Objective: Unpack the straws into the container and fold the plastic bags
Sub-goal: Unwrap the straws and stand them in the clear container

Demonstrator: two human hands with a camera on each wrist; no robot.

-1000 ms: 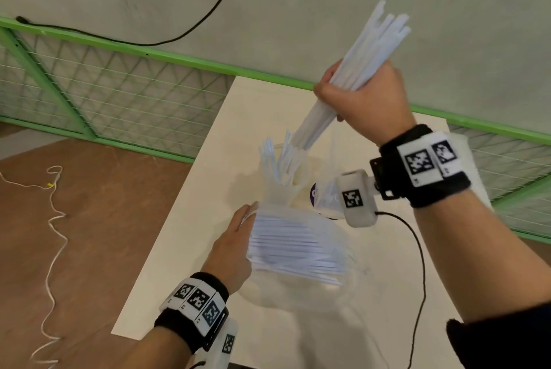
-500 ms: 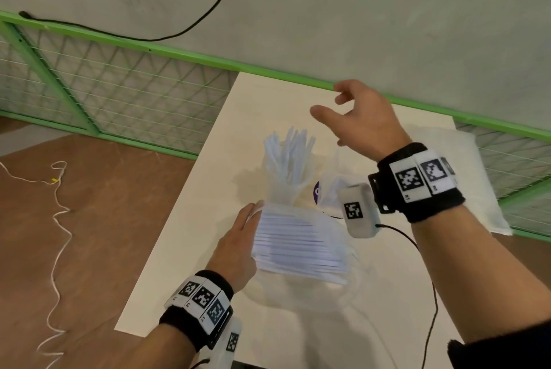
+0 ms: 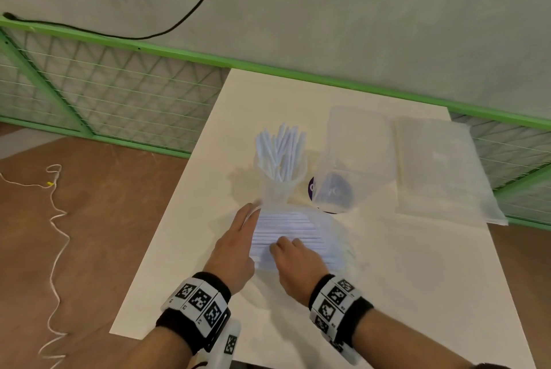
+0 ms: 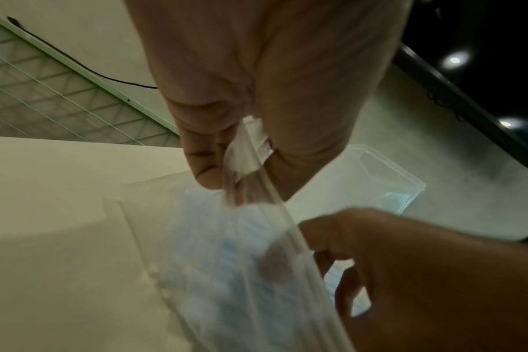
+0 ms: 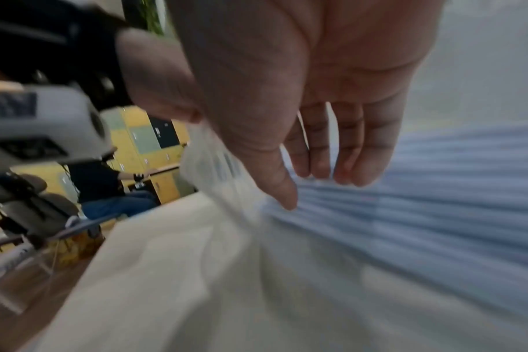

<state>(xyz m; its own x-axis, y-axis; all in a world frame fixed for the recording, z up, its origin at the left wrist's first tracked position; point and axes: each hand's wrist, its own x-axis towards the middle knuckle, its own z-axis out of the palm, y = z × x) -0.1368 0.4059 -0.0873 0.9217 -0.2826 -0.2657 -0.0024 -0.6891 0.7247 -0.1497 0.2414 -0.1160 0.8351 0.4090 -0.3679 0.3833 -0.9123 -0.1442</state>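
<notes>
Straws [image 3: 286,234] lie bundled inside a clear plastic bag [image 3: 337,237] at the centre of the tabletop [image 3: 417,279], their long axes running from nine o'clock to three o'clock across our view. At twelve o'clock from the bag stands the container [image 3: 280,186], upright and already bristling with straws. From the head view we see both hands at the bag's nine o'clock end, where its mouth appears to be. Our left hand [image 3: 235,246] pinches the bag's edge between thumb and fingers, as the left wrist view shows, so that grip is grasping plastic. Our right hand [image 3: 295,261] reaches over the bundle with fingers [image 5: 347,152] nearly straight and tips touching the straws; the right wrist view shows this grip released, holding nothing. We judge the step in hand to be a fresh grab of straws, with the right hand the nearer to them and the left steadying the opening. Because the straws lie crosswise, we would expect to draw them out toward nine o'clock, then tip them upright to reach the container. At two o'clock rest an empty clear tub [image 3: 354,157] and another flat bag [image 3: 441,172], just beside each other.
</notes>
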